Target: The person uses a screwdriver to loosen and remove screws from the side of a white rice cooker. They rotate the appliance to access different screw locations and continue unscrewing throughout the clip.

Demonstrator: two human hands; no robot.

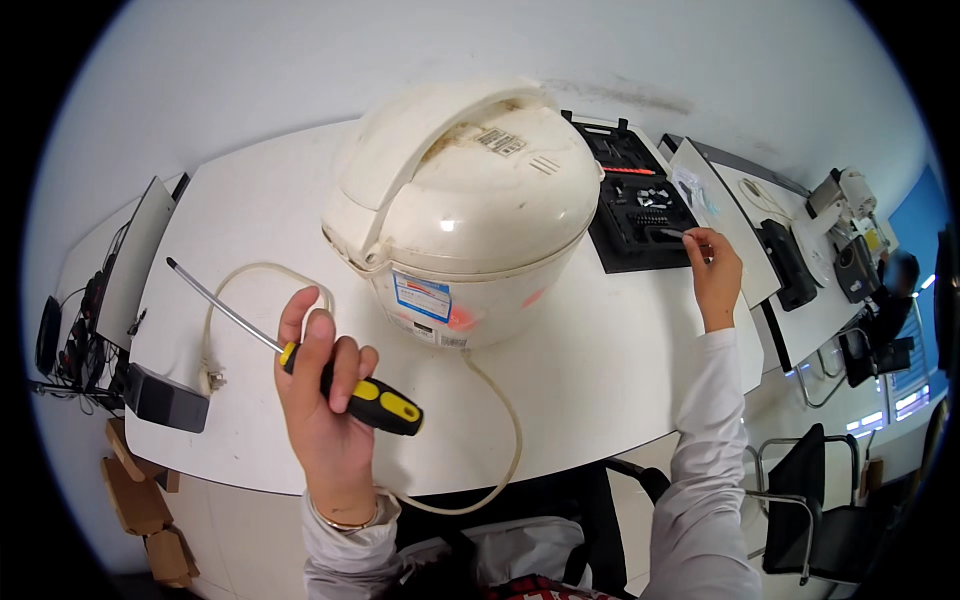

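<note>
My left hand (325, 410) is raised over the table's front, wrapped round a long screwdriver (395, 404) with a yellow-and-black handle, its shaft pointing up-left. A stained white rice cooker (490, 210) with a closed lid and a label on its front stands in the middle. Its cream cord (512, 415) runs over the table; a plug (213, 382) lies at the left. Behind the cooker at the right lies an open black tool case (615, 245) holding bits and small parts. My right hand (715, 270) pinches a small grey tool (670, 232) at this case.
The white table (220, 190) has a black device (165, 400) on its left corner. A screen (130, 270) and cables stand further left; cardboard boxes (135, 485) are below. At right are desks with equipment (855, 270), a seated person (895, 315) and a black chair (805, 495).
</note>
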